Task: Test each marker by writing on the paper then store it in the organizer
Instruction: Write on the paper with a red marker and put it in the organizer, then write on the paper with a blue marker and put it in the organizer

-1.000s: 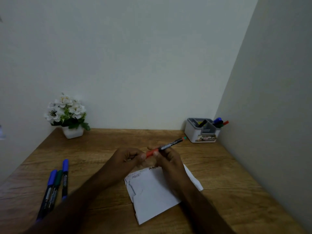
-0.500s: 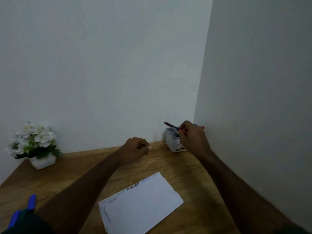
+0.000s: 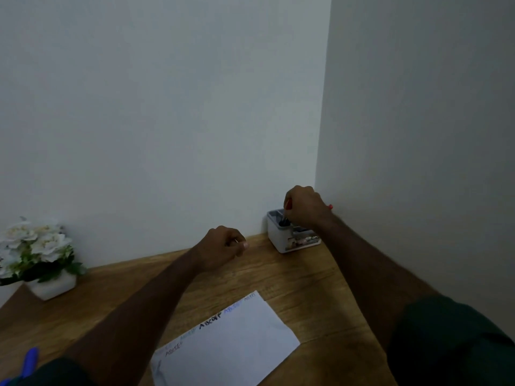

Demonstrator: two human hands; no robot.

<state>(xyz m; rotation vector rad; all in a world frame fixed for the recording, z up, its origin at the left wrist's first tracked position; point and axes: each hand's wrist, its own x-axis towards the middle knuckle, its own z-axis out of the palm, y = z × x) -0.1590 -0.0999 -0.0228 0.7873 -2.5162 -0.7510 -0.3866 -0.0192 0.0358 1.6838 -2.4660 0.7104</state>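
Right hand (image 3: 303, 208) above labelled organizer (image 3: 281, 236)

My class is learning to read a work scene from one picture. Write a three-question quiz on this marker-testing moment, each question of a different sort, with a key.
1. True or false: the right hand is over the organizer in the corner.
2. Where does the paper lie?
A. inside the organizer
B. flat on the desk, near the person
C. under the flower pot
3. Fill in: the left hand hangs above the desk, its fingers curled, holding ____.

Key: 1 true; 2 B; 3 nothing that shows.
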